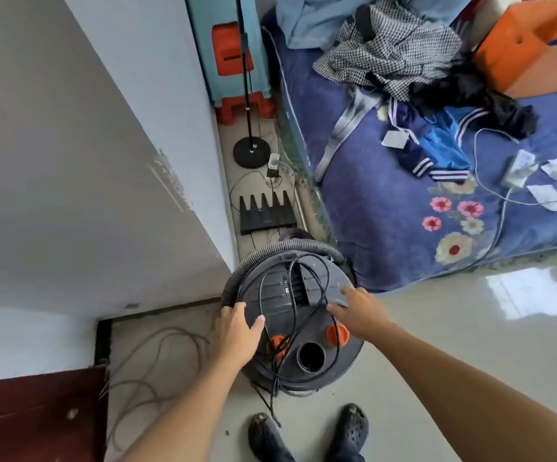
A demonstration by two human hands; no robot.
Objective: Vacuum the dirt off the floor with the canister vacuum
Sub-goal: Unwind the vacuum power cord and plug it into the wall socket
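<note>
A round dark grey canister vacuum [295, 328] stands on the pale floor between the wall corner and the bed. Its ribbed grey hose [270, 253] curls around its far rim, and a black power cord [307, 295] lies in loops over the lid. Two orange caps [337, 335] flank the open hose port [311, 356] at the near side. My left hand [238, 331] rests on the lid's left side, fingers spread. My right hand [358, 311] touches the lid's right side with relaxed fingers. Neither grips anything.
A bed with a blue flowered cover [420, 211] and strewn clothes fills the right. A black router [267, 211], a lamp base [251, 153] and stacked stools [233, 61] line the wall gap. Loose grey cables [157, 361] lie left, beside a dark red door [37, 415]. My shoes [307, 431] stand below.
</note>
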